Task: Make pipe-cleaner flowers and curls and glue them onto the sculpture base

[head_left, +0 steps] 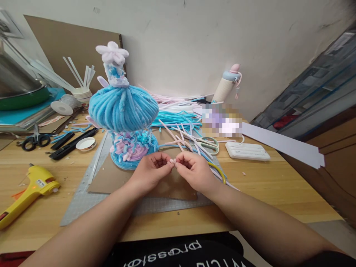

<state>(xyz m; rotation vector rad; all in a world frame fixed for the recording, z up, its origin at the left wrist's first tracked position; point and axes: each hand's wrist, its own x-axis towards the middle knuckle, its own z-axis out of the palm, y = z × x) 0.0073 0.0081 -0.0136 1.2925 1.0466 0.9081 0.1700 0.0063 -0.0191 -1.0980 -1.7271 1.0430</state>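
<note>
My left hand [152, 168] and my right hand [194, 170] meet over a brown cardboard sheet [169, 187], fingertips pinched together. Between them is a small pale pink piece [172, 161] that looks like a bit of bent pipe cleaner; its exact shape is mostly covered by the fingers. Just left of my left hand stands a blue fuzzy pipe-cleaner model [124, 107] with a domed roof and a pale flower on top. Its base [129, 148] carries pink and lilac flowers.
A yellow glue gun [39, 181], black scissors [36, 139] and a black cutter [72, 144] lie at left. Behind my hands are blue pipe cleaners [178, 120] and green-handled scissors [209, 145]. A white power bank [247, 151] and a bottle [224, 87] are at right. A grey cutting mat [83, 200] lies beneath the cardboard.
</note>
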